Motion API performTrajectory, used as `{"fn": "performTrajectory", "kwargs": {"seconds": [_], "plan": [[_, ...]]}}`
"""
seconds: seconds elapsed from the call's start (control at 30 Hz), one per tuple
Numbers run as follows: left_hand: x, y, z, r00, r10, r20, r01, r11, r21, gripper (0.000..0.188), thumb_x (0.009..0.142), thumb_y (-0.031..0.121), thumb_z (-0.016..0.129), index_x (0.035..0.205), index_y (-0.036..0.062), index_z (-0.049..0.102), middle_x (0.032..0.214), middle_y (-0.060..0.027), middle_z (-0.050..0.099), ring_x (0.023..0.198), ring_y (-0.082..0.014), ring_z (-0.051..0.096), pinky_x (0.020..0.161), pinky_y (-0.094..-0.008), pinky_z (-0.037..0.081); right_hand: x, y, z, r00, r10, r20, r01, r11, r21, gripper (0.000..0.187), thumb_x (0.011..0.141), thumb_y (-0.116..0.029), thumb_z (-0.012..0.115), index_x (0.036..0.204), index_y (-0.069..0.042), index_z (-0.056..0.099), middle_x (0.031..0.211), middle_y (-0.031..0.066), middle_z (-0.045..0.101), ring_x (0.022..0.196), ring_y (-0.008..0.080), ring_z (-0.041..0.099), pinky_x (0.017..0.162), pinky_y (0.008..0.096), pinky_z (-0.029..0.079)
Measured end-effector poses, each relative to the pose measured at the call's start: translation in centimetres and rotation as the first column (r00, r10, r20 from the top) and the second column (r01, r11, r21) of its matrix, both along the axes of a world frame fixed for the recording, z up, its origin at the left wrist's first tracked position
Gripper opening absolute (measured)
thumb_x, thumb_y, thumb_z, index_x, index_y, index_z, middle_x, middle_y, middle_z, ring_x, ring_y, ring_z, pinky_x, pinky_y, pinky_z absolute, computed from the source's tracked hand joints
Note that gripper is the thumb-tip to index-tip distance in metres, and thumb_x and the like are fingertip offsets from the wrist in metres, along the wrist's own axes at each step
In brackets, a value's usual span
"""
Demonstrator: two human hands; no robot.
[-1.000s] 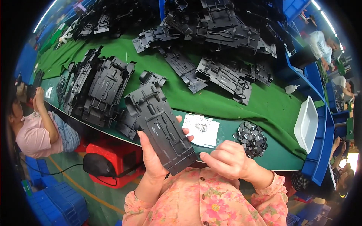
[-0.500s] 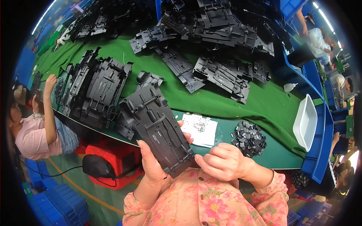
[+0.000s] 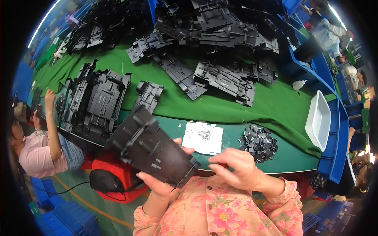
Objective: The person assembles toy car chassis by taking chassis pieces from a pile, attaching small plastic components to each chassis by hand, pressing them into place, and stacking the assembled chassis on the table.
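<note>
A black moulded plastic car chassis (image 3: pixel 153 151) lies tilted in my left hand (image 3: pixel 159 185). The thumb is on its near side and fingertips show past its far edge; the rest of the grip is hidden beneath. My right hand (image 3: pixel 236 169) hovers just off the chassis's right end, fingers loosely bent, thumb and forefinger slightly apart, and I see nothing between them. Beyond the hands, a white sheet (image 3: pixel 214 145) with small dark bits on it lies on the green table (image 3: pixel 173 124). To its right sits a heap of small black parts (image 3: pixel 260 143).
More black chassis (image 3: pixel 104 98) stand in a row at left, and others (image 3: pixel 226 80) pile up across the far side on green cloth (image 3: pixel 271 104). A white tray (image 3: pixel 318 120) and small white bottle (image 3: pixel 299 84) are at right. A co-worker (image 3: pixel 39 149) sits at left.
The chassis has swung lower and left in my left hand, its far end tipping over. My right hand has come away from its edge, the fingers loosening. The view has shifted slightly.
</note>
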State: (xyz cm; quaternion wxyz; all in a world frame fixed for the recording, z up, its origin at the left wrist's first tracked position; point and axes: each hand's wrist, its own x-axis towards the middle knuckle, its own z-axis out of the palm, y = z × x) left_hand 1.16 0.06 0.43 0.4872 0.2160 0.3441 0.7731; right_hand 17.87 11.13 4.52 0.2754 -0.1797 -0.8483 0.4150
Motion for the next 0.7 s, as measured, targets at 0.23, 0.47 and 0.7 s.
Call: {"fn": "performTrajectory", "kwargs": {"seconds": [0.23, 0.47, 0.7], "plan": [[0.9, 0.1, 0.0, 0.986, 0.029, -0.162, -0.014, 0.995, 0.096, 0.109, 0.069, 0.088, 0.022, 0.123, -0.0031, 0.045, 0.099, -0.015, 0.061, 0.091, -0.0293, 0.059, 0.089, -0.0529, 0.043, 0.1, -1.8, -0.7, 0.984, 0.049, 0.17, 0.121, 0.521, -0.845, 0.012, 0.09, -0.008, 0.059, 0.092, 0.003, 0.063, 0.077, 0.0001, 0.061, 0.067, 0.0027, 0.052, 0.056, 0.0198, 0.043], [2.0, 0.6, 0.2, 0.993, 0.105, -0.054, -0.099, 0.99, 0.105, 0.104, 0.072, 0.086, 0.025, 0.123, -0.0037, 0.044, 0.099, -0.0153, 0.06, 0.089, -0.0277, 0.058, 0.086, -0.05, 0.045, 0.7, -1.6, -0.1, 0.975, 0.087, 0.204, 0.144, 0.451, -0.881, 0.016, 0.091, -0.014, 0.059, 0.094, 0.0, 0.064, 0.074, -0.0004, 0.06, 0.063, 0.0032, 0.052, 0.053, 0.0207, 0.042], [-0.4, 0.6, -0.4, 0.974, 0.049, 0.22, -0.081, 0.987, 0.141, 0.083, 0.089, 0.064, 0.034, 0.137, -0.0039, 0.028, 0.126, -0.0165, 0.048, 0.104, -0.0307, 0.055, 0.094, -0.0481, 0.042, 6.4, 4.5, -0.9, 0.935, -0.309, 0.175, 0.303, 0.951, 0.065, 0.007, 0.079, -0.001, 0.065, 0.086, 0.0, 0.065, 0.078, 0.0116, 0.062, 0.069, 0.0215, 0.061, 0.061, 0.03, 0.049]]}}
